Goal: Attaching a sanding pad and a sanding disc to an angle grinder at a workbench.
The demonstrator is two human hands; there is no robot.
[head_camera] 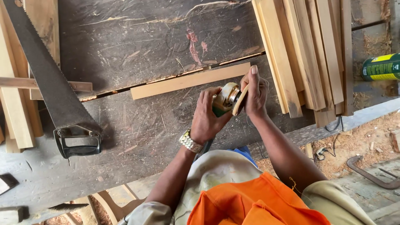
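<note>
- Angle grinder (225, 100) sits right between the two hands, held above the dark workbench (137, 46), its round disc end tipped toward the right hand.
- Left hand (207, 116) is wrapped tight around the grinder's body, fingers curled over the green-and-cream housing, a metal wristwatch (190, 142) on that wrist.
- Right hand (255, 92) is closed on the sanding disc (241, 100), thumb and fingers pinching its pale rim, index finger pointing up past it.
- The grinder's cable (207, 146) drops from below the left hand toward the person's body.
- Just above both hands, a single pale wood strip (189, 80) lies flat along the bench's crack, slanting up toward the right hand's fingertip.
- Right of the right hand, close by, a stack of wood slats (306, 54) fans out over the bench edge.
- Beyond that stack, far right, a green and yellow spray can (381, 66) lies on its side.
- Well left of the left hand, a hand saw (52, 83) lies diagonally, black handle nearest the person, blade running up and away.
- More planks (16, 104) rest under and beside the saw at the far left edge.
- Below the right forearm, sawdust covers the ground, with a curved metal clamp (371, 173) lying there.
</note>
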